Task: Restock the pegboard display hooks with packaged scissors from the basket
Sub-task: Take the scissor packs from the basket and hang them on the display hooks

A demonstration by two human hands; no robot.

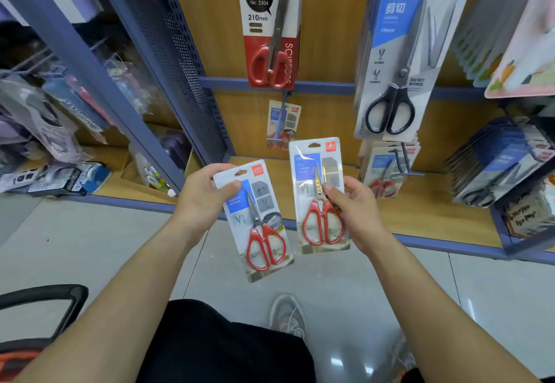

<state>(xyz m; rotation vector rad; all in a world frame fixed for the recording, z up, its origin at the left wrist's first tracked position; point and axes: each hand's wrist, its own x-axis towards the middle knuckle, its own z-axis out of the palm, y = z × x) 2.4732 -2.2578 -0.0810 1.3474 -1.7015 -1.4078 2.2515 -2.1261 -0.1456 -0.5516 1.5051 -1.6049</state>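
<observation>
wood-grain back panel [327, 22] with blue rails; pale glossy floor tiles [90, 238] below. left hand [199, 202] pinches a red-handled scissors blister pack [255, 220] at its top corner, thumb on the front. right hand [356, 211] grips a second matching red-handled pack [319, 196] by its right edge. black basket handle [45, 298] cut off at lower left; basket contents unseen. left-side shelf goods blurred.

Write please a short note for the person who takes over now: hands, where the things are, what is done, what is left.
Left hand: holds one clear blister pack of red-handled scissors.
Right hand: holds a second identical pack.
Low centre blue hook: carries at least one matching hung pack.
Basket: only a dark handle shows at lower left.
Left: hang both packs, then fetch more.
</observation>
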